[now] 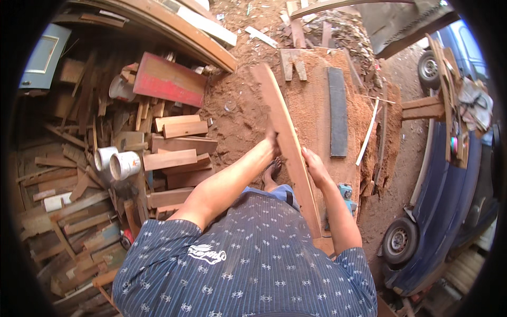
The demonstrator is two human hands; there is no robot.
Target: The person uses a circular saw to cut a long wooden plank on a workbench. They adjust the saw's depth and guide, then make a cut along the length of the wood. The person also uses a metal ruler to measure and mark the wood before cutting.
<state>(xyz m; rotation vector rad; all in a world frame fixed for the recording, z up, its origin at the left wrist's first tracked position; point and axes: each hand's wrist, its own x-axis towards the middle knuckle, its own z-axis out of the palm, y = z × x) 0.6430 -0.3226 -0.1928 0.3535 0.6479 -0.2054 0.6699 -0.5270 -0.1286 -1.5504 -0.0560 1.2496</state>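
Plank (289,140), long and pale brown, is slanting through the centre of the frame, its far end pointing toward the upper middle and its near end reaching the lower middle beside the person's patterned dark shirt (248,259). The left hand (272,141) is gripping the plank's left edge near the centre, its fingers mostly hiding behind the wood. The right hand (316,167) is closing on the opposite edge, slightly lower in the frame; how its hidden fingers are bending, I cannot tell. A bare foot (272,170) is showing just below the left hand.

Right of centre, a dark grey board (338,112) is lying on a sawdust-covered surface (312,105), with a notched wooden piece (293,64) resting toward the upper middle and a thin white strip (368,132) slanting farther right. A teal tool (346,191) is sitting just beyond the right forearm. At upper left, a red-faced panel (170,79) is leaning over wood offcuts (174,159); two white buckets (125,165) are standing at middle left. A blue vehicle (449,195) is filling the right side.
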